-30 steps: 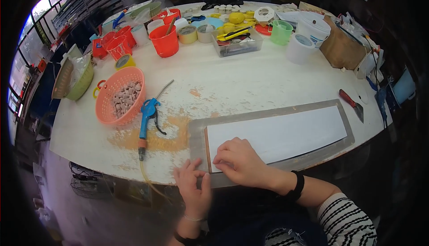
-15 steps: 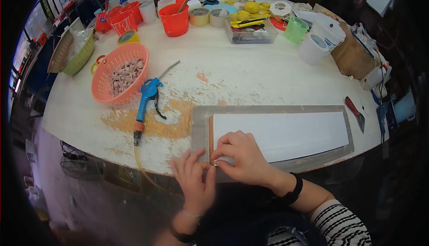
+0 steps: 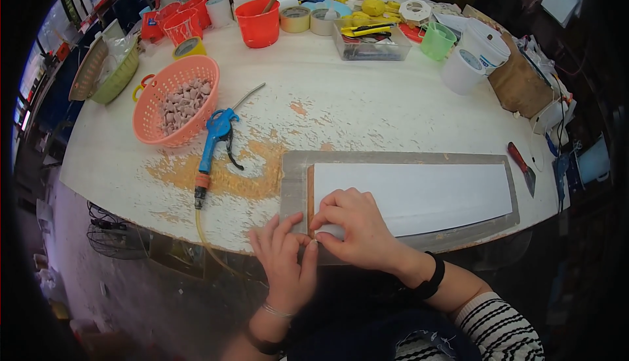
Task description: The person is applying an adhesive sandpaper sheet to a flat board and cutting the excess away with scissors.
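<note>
A white sheet (image 3: 419, 194) lies on a grey board (image 3: 295, 171) at the table's near edge, with a narrow brown strip (image 3: 310, 194) along its left end. At the near-left corner of the sheet, my right hand (image 3: 357, 230) is closed in a pinch, its curled fingers over the corner. My left hand (image 3: 285, 259) meets it there, thumb and index finger pinched together and the other fingers raised apart. Something small and pale shows between the fingertips; its kind cannot be made out.
Left of the board lie a blue air blow gun (image 3: 215, 138) with a hose and a pink basket (image 3: 145, 115) of small greyish pieces. A red-handled scraper (image 3: 521, 164) lies at the right. Red buckets (image 3: 257, 25), tape rolls (image 3: 295, 20) and a clear tray (image 3: 372, 50) stand farther back.
Both hands stay at the sheet's corner, with only slight finger movement. The view has shifted a little; nothing on the table has visibly moved.
</note>
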The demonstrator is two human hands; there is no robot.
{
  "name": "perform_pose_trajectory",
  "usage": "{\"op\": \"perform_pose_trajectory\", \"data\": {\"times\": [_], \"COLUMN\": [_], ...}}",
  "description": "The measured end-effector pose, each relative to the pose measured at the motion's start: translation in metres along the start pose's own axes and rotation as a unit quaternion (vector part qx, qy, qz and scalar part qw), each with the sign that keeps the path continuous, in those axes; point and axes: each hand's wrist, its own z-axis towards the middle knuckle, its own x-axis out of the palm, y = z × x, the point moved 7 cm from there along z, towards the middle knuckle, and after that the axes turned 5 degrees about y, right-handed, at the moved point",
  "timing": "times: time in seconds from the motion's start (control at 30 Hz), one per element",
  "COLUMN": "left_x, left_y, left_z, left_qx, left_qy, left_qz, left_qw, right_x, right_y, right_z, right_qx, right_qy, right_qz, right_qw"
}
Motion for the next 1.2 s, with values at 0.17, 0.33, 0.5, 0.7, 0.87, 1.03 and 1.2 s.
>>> {"op": "perform_pose_trajectory", "data": {"times": [0.17,0.33,0.5,0.7,0.87,1.03,1.2], "left_x": [-0.003,-0.001,-0.002,-0.003,-0.003,-0.002,-0.001], "left_y": [-0.003,-0.002,-0.004,-0.008,-0.009,-0.012,-0.012], "left_z": [0.001,0.002,0.002,0.005,0.008,0.011,0.011], "left_qx": [0.003,0.006,0.003,0.018,0.014,0.016,0.018], "left_qy": [0.000,0.000,0.000,0.001,0.007,0.006,0.002], "left_qz": [0.005,0.005,0.019,0.017,0.021,0.034,0.046], "left_qw": [1.000,1.000,1.000,1.000,1.000,0.999,0.999], "right_x": [-0.003,-0.001,0.002,0.000,0.000,-0.001,0.000], "right_y": [0.002,-0.001,-0.001,-0.002,-0.002,-0.002,-0.002], "right_z": [0.000,0.001,0.000,-0.002,-0.001,-0.002,-0.003], "right_qx": [-0.005,0.001,0.006,0.001,0.001,0.001,-0.006], "right_qy": [-0.004,0.005,0.024,0.027,0.033,0.031,0.029], "right_qz": [-0.001,-0.004,-0.008,0.001,0.009,0.005,0.003], "right_qw": [1.000,1.000,1.000,1.000,0.999,0.999,1.000]}}
